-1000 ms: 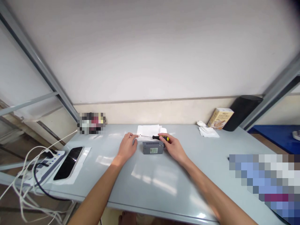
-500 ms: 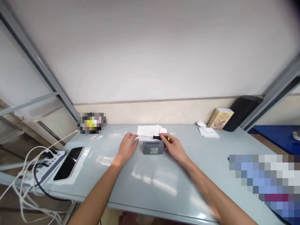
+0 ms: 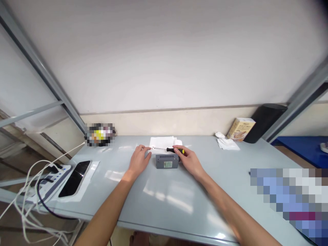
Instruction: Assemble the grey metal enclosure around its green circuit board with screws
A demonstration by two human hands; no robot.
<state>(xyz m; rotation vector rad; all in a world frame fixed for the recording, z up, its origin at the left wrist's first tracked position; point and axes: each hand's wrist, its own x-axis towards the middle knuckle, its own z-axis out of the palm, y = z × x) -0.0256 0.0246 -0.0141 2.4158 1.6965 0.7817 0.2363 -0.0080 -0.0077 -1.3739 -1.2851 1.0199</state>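
Observation:
My right hand (image 3: 189,158) grips a black-and-yellow screwdriver (image 3: 174,150), whose thin shaft points left over a white sheet of paper (image 3: 161,140). Several tiny dark bits (image 3: 153,148), which look like screws, lie on the paper by the shaft's tip. My left hand (image 3: 139,159) rests with thumb and fingers apart, its index fingertip at the paper's left edge beside those bits. A grey vented box (image 3: 167,162) with a pale label stands on the table between my hands, just in front of the paper; my right wrist is close to its right end.
On the left lie a phone (image 3: 75,178) and a white power strip (image 3: 51,184) with tangled cables (image 3: 24,218). Crumpled tissue (image 3: 228,143), a carton (image 3: 241,130) and a black cylinder (image 3: 265,123) stand at the back right. Blurred-out items sit back left and at the right edge.
My right hand and the screwdriver have shifted very slightly left. The left hand, box and paper look almost unchanged.

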